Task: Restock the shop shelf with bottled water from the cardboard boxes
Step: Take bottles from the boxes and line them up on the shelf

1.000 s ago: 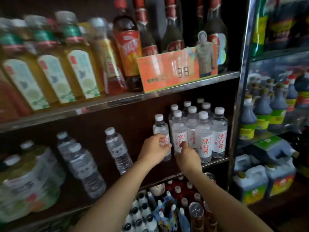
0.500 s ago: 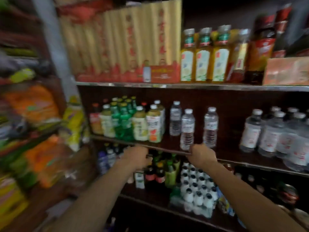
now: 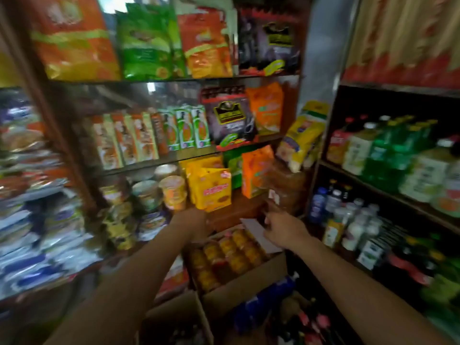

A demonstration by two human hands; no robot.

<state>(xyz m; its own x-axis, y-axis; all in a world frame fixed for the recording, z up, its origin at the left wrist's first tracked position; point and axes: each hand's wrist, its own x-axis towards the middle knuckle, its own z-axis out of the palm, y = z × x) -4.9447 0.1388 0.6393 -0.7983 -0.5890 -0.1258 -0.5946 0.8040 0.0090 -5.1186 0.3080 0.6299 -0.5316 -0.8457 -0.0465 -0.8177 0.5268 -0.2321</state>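
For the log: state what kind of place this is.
Most likely a small grocery shop: shelves packed with snack bags, rows of drink bottles, and an open cardboard box of stock on the floor.

Blurred by motion everywhere. Left hand (image 3: 193, 221) smeared, fingers not readable. Lower cardboard box (image 3: 174, 317) cut by the bottom edge, contents dark. Labels on shelf bottles (image 3: 358, 225) unreadable.

I count two hands (image 3: 194, 220) (image 3: 283, 227), two open cardboard boxes (image 3: 244, 292) (image 3: 174, 317), and three green cartons (image 3: 185, 128) in a row.
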